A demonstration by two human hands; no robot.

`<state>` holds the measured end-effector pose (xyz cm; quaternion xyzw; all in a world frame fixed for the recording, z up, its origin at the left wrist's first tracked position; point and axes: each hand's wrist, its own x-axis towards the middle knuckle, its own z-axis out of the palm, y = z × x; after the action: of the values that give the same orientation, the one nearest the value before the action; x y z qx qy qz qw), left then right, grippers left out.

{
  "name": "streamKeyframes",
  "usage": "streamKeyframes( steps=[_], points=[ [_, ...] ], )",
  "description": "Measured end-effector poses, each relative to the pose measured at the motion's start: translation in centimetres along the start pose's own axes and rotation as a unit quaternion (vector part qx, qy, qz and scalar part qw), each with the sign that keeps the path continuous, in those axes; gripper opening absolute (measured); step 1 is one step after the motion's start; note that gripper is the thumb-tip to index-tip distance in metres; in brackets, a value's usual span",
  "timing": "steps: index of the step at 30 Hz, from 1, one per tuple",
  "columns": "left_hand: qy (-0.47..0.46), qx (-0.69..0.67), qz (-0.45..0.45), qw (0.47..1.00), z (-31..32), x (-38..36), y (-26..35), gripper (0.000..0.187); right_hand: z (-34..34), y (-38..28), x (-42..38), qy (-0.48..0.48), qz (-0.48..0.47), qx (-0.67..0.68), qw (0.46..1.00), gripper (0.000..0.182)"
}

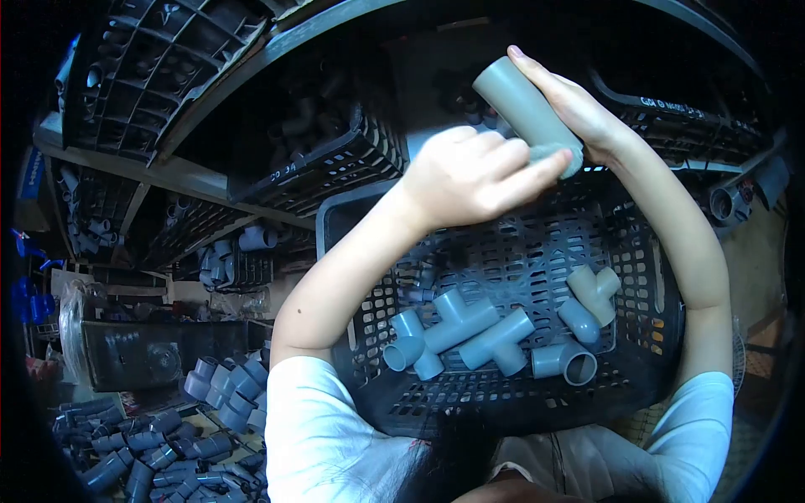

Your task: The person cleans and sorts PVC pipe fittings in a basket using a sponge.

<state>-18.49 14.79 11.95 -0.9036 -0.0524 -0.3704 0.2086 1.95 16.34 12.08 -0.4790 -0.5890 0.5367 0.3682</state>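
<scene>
My right hand (579, 113) is raised above the crate, its fingers closed round the back of a grey plastic pipe fitting (524, 105). The fitting is tilted, with its upper end toward the far left. My left hand (474, 176) is closed at the fitting's lower end, on a pale, cloth-like piece (573, 163) that is mostly hidden by my fingers. Below my hands is a black perforated plastic crate (503, 411). Inside it lie several grey fittings, among them a tee (499, 339), an elbow (563, 360) and a beige wye (594, 293).
Black crates with fittings (319, 168) stand on metal shelving (180, 180) ahead and to the left. Many loose grey fittings (159, 448) are heaped at lower left, beside a dark box (159, 356). Another crate (671, 121) is at upper right.
</scene>
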Motion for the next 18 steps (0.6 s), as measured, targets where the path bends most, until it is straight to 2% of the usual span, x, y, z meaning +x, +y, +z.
streamKeyframes(
  steps=[2, 4, 6, 8, 9, 10, 12, 14, 16, 18],
  points=[
    [-0.005, 0.023, 0.013, 1.000, 0.0, -0.1, -0.6, 0.047, 0.2, 0.2, -0.1, 0.027, 0.006, -0.018, 0.999, 0.077],
    [0.032, 0.030, -0.067, 0.997, 0.1, -0.3, -2.4, 0.043, 0.2, 0.0, -0.3, 0.023, -0.030, -0.025, 0.999, 0.079],
    [0.038, 0.081, -0.165, 0.982, 0.2, -0.8, -3.1, 0.035, 0.0, 0.1, -0.3, 0.029, -0.011, -0.043, 0.999, 0.079],
    [0.018, 0.086, -0.137, 0.987, 0.3, -1.1, -2.8, 0.034, 0.0, 0.1, 0.0, 0.035, 0.024, -0.079, 0.996, 0.079],
    [0.015, 0.012, -0.110, 0.994, 0.2, -0.7, -2.1, 0.035, 0.3, -0.1, -0.3, 0.044, 0.012, -0.089, 0.995, 0.081],
    [0.001, -0.019, -0.069, 0.997, 0.7, -0.9, -1.5, 0.038, -0.3, -0.4, -0.2, -0.012, 0.044, -0.068, 0.997, 0.082],
    [-0.025, -0.008, -0.019, 0.999, 0.8, -0.6, 0.3, 0.039, -0.3, 0.4, 0.3, 0.007, 0.067, -0.131, 0.989, 0.080],
    [-0.018, 0.000, -0.019, 1.000, 1.0, -0.5, -0.1, 0.037, -0.8, 0.1, 0.2, -0.020, 0.077, -0.102, 0.992, 0.077],
    [0.016, 0.043, -0.112, 0.993, 1.2, -0.8, -1.9, 0.032, -1.1, 0.4, 0.2, -0.042, 0.087, -0.071, 0.993, 0.074],
    [0.003, 0.062, -0.177, 0.982, 0.9, -1.2, -2.4, 0.024, -1.1, 2.1, 1.0, 0.006, 0.050, -0.081, 0.995, 0.069]
  ],
)
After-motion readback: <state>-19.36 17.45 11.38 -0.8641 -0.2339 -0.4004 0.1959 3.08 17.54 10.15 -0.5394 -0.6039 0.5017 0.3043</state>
